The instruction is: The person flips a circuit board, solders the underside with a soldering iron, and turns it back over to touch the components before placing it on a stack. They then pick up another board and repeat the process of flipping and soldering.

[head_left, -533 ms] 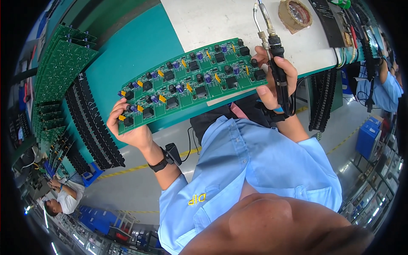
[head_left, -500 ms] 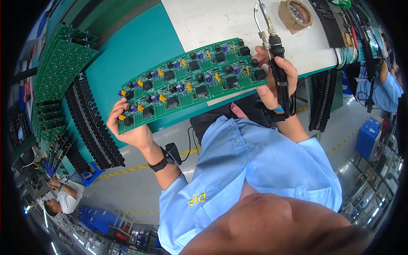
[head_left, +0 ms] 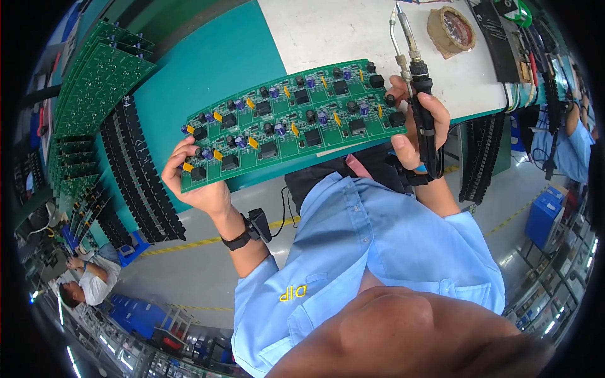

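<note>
A long green circuit board is held up in front of me, its component side showing two rows of black blocks, purple capacitors and yellow parts. My left hand grips its left end, fingers behind and around the edge. At the other end, my right hand pinches the board's right edge. That same hand also carries a black-handled soldering iron, its metal tip pointing up and away, with a thin metal tube alongside it. The iron's tip touches nothing.
Several green boards stand in a black slotted rack at the left. On the white work surface sits a round brown-rimmed container. A dark tool strip lies at far right. Another person works at lower left.
The board, both hands and the soldering iron appear slightly further right and lower in the picture. The bench and racks have shifted too, so the view itself moved a little. Both grips are unchanged.
</note>
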Tool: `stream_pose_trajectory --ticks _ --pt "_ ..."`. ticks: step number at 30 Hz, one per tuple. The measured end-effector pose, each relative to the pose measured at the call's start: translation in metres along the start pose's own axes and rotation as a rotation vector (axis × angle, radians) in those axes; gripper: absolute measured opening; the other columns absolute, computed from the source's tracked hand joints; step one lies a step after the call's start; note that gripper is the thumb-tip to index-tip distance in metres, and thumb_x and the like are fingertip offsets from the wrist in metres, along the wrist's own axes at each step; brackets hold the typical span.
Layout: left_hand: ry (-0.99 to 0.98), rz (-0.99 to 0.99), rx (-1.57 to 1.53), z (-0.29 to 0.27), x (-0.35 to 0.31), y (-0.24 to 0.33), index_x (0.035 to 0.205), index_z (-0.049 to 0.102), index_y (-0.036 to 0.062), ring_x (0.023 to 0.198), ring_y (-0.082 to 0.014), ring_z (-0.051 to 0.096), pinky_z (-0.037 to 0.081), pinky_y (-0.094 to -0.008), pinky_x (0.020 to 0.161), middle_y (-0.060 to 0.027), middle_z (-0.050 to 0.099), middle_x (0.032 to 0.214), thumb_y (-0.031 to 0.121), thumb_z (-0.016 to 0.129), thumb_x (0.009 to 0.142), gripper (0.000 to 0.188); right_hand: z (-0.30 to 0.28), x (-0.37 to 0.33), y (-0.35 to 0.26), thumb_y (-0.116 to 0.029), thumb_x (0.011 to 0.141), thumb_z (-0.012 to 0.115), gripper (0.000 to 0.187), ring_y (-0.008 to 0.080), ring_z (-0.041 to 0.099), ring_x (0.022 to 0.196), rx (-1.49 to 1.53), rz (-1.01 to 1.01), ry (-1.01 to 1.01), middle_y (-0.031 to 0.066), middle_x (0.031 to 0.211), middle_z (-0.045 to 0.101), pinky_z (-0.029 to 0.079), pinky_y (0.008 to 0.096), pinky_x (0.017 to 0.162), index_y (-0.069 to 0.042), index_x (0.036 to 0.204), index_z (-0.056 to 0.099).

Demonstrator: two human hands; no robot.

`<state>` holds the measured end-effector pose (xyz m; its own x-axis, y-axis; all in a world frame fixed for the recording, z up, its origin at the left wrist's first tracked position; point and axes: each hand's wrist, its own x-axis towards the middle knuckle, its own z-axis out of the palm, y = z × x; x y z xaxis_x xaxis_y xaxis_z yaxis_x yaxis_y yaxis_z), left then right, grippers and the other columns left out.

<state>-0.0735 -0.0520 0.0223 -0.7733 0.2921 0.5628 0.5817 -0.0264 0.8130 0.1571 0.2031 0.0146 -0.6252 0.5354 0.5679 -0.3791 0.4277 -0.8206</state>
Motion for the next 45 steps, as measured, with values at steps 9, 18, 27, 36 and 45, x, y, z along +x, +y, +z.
stream_pose_trajectory --ticks 9,18,27,36,45 --pt "0.006 -0.006 -0.012 0.0025 0.0000 0.0030 0.113 0.047 0.0067 0.105 -0.0295 0.061 0.044 -0.0485 0.103 -0.0108 0.060 0.097 -0.001 0.079 0.072 0.052 -0.0013 -0.0002 0.0005 -0.026 0.086 0.076 0.071 0.0355 0.056 0.120 0.063 -0.027 -0.008 0.0312 0.136 0.049 0.046 0.0474 0.099 -0.008 0.141 0.035" --pt "-0.013 0.022 0.001 -0.0008 0.0003 0.0018 0.113 0.048 0.0064 0.106 -0.0287 0.061 0.044 -0.0478 0.103 -0.0112 0.061 0.097 0.000 0.080 0.071 0.053 0.0007 0.0004 0.0022 -0.027 0.085 0.079 0.074 0.0346 0.055 0.123 0.080 -0.038 -0.015 0.0283 0.137 0.049 0.046 0.0456 0.098 -0.008 0.142 0.036" --pt "-0.021 0.005 -0.042 -0.0016 0.0001 0.0008 0.114 0.048 0.0065 0.108 -0.0289 0.060 0.044 -0.0460 0.102 -0.0116 0.061 0.099 0.001 0.082 0.070 0.056 0.0017 0.0011 -0.0011 -0.037 0.082 0.083 0.081 0.0270 0.058 0.108 0.031 0.004 0.024 0.0309 0.135 0.053 0.048 0.0409 0.091 -0.011 0.143 0.037" --pt "-0.025 -0.013 -0.066 -0.0018 0.0006 0.0070 0.115 0.047 0.0071 0.109 -0.0295 0.060 0.043 -0.0478 0.103 -0.0103 0.061 0.099 -0.003 0.079 0.073 0.053 0.0027 -0.0004 0.0007 -0.043 0.077 0.085 0.088 0.0252 0.059 0.104 -0.018 -0.004 0.032 0.0314 0.134 0.053 0.048 0.0402 0.091 -0.011 0.143 0.037" --pt "0.002 -0.023 -0.021 -0.0005 -0.0007 0.0026 0.116 0.046 0.0071 0.109 -0.0297 0.059 0.043 -0.0477 0.103 -0.0105 0.061 0.100 0.001 0.081 0.071 0.057 0.0001 -0.0005 0.0028 -0.045 0.077 0.085 0.090 0.0295 0.059 0.105 -0.060 0.000 0.015 0.0324 0.135 0.052 0.046 0.0447 0.094 -0.012 0.144 0.034"
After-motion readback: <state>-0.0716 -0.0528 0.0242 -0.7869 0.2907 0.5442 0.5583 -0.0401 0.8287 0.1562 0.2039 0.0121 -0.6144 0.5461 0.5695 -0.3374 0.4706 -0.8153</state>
